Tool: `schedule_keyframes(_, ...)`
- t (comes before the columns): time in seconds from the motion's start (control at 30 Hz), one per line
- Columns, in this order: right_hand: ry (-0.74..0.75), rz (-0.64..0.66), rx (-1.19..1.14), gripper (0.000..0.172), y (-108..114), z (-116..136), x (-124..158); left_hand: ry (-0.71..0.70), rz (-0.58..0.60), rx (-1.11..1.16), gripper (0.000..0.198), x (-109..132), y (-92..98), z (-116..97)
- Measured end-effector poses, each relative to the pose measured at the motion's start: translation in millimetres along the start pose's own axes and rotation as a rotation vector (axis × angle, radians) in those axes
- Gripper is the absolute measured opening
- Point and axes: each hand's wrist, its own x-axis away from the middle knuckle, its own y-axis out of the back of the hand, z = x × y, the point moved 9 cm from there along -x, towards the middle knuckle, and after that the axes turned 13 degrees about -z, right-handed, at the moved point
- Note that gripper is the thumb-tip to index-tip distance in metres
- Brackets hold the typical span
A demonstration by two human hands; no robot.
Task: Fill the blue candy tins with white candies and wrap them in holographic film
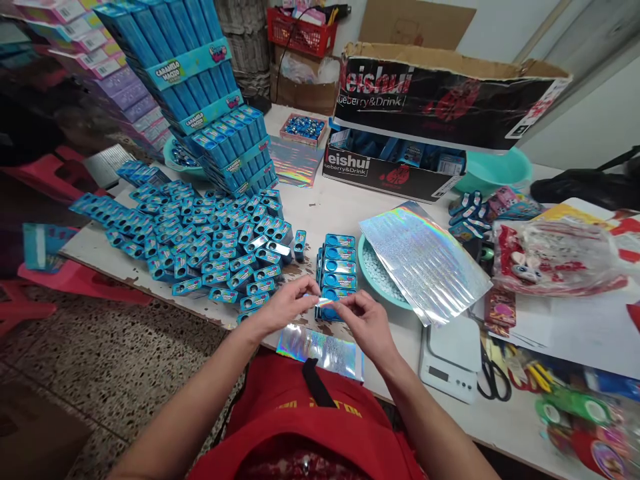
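Right now both of my hands are pinched onto the same thing: my left hand [285,308] and my right hand [367,323] each hold one end of a small holographic sticker [325,302] between thumb and fingertips, fingers close together, nothing else in either grip. The sticker hangs just above the table [340,207], directly in front of the short stack of blue boxes [339,267] and over the sticker sheet [320,348] that lies at the table's near edge. What worries me most is the sticker itself: it is thin and shiny, and if my two pinches drift toward each other it could fold and stick to itself or to my fingertips, which would ruin it. A crooked pull could also leave it skewed. The sticker sheet overhangs the edge near my lap, so a brush from my wrist could sweep it to the floor. The stack is narrow and several boxes high, and a nudge from my knuckles could topple it toward the loose blue boxes [200,247] on the left. On the right, the bowl [395,301] of small white pieces sits close by, half under a large holographic sheet [425,257]; a careless elbow could tip it.
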Motion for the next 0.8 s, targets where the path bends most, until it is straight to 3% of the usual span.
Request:
schedule_keyframes(0.13, -0.023, -0.063, 0.046, 0.025, 4.8, -15.5, 14.5, -0.043, -0.091, -0.118, 0.010, 10.4, -9.0, 14.9)
schedule_keyframes(0.33, -0.040, -0.030, 0.165, 0.024, 2.6, -25.1, 10.8, -0.062, -0.137, -0.275, 0.011, 12.0, -14.7, 14.8)
schedule_keyframes(0.7, 0.000, 0.041, 0.353, 0.019, -2.4, -29.2, 4.7, 0.005, -0.225, -0.199, 0.006, 13.7, -17.3, 39.0)
schedule_keyframes(0.8, 0.001, -0.034, 0.364, 0.016, 3.2, -32.5, 1.8, 0.027, -0.248, -0.207, 0.005, 11.7, -21.1, 49.6)
